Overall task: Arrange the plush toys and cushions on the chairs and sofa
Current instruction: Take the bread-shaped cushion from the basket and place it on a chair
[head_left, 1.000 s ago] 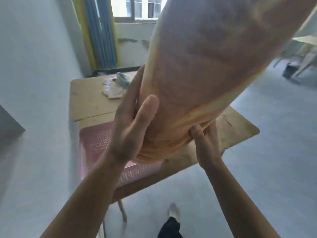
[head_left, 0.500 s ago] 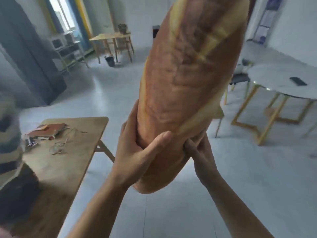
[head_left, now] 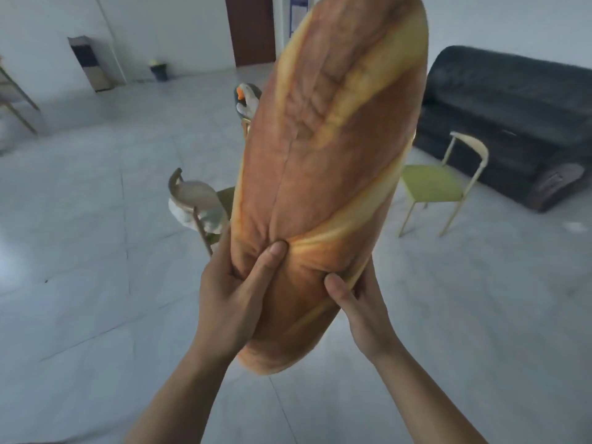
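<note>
Bread-shaped cushion (head_left: 323,187) is up in the air, standing nearly upright and leaning a bit right, held by its bottom end. Left hand (head_left: 234,302) is clamped on its lower left side, thumb dug into the fabric; right hand (head_left: 358,309) grips the lower right. Behind it: goose plush (head_left: 246,99), a white plush (head_left: 198,203) on a chair, an empty green chair (head_left: 439,184), and a dark sofa (head_left: 512,116).

No text, label, brand or number can be read anywhere. A blue poster (head_left: 296,11) hangs on the far wall beside the door (head_left: 250,27), but its print is too blurred to read.
</note>
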